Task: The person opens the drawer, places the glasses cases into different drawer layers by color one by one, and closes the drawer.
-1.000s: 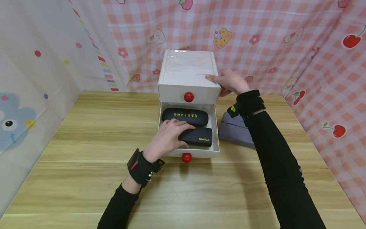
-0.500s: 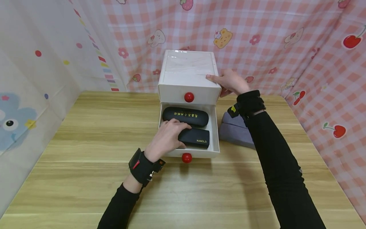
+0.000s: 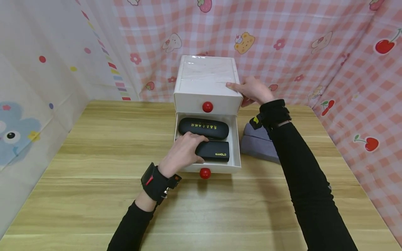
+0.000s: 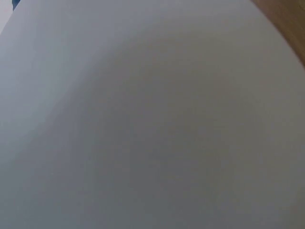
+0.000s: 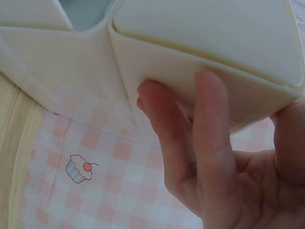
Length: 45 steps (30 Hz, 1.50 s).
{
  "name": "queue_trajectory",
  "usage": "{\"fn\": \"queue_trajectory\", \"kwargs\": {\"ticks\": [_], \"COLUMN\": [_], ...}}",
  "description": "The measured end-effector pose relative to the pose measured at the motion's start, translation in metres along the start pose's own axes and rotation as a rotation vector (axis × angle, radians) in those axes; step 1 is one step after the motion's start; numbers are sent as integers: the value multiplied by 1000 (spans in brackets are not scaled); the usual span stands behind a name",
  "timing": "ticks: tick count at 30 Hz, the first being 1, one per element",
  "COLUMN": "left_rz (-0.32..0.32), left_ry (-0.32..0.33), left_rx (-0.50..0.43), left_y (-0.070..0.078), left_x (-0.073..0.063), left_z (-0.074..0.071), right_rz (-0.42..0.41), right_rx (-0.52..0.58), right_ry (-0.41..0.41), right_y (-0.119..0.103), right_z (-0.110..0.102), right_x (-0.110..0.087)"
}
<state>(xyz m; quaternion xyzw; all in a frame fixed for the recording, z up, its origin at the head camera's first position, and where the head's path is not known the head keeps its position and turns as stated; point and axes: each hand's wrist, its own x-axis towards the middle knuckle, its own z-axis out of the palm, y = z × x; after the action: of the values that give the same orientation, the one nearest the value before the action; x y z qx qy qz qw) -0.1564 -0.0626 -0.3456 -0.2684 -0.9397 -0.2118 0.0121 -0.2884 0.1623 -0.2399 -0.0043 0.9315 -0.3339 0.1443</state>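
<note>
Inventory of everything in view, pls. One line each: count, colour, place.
Drawer unit: 1, white, at table's back
Lower drawer: 1, white, pulled out
Knobs: 2, red, one per drawer front
KANOLD case: 1, black, front of lower drawer
Rear case: 1, black with yellow characters, behind it
Soft-looking item: 1, grey-purple, right of unit, partly hidden
Table: 1, light wood
Checked curtain: pink-white, printed, back and right
White curtain: printed, left
Wristbands: 2, black, one per wrist
Sleeves: 2, black
Left hand: 1, bare, gripping KANOLD case's left end
Right hand: 1, bare, gripping unit's right edge
</note>
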Motion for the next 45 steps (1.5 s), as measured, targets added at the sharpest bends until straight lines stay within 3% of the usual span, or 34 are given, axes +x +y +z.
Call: {"fn": "queue_trajectory", "kwargs": {"ticks": [7,13,16,22,26,30,35,45], "left_rz": [27,133,277,689,835,881,884,864], "left_ry": [-4,84,167,362,420,403,360,383], "left_rx": [15,39,83,310,457,611,776,818], "left_y": [0,7,11,14,16,13,4,-1], "left_x": [-2,-9,-16,-28,-36,-42,-47,-48], "left_z": [-5,-9,-7,3,10,17,26,31], "right_rz": [0,-14,-11,-7,-12,-5,0,-7], "right_rx": [0,-4,4,9,7,13,14,7], "right_ry": [0,4,1,-2,5,5,-1,3], "right_y": [0,1,1,0,0,0,0,1], "right_z": [0,0,0,-1,-2,-2,0,0], "right_x": [0,0,0,-1,-2,-2,-1,-1]}}
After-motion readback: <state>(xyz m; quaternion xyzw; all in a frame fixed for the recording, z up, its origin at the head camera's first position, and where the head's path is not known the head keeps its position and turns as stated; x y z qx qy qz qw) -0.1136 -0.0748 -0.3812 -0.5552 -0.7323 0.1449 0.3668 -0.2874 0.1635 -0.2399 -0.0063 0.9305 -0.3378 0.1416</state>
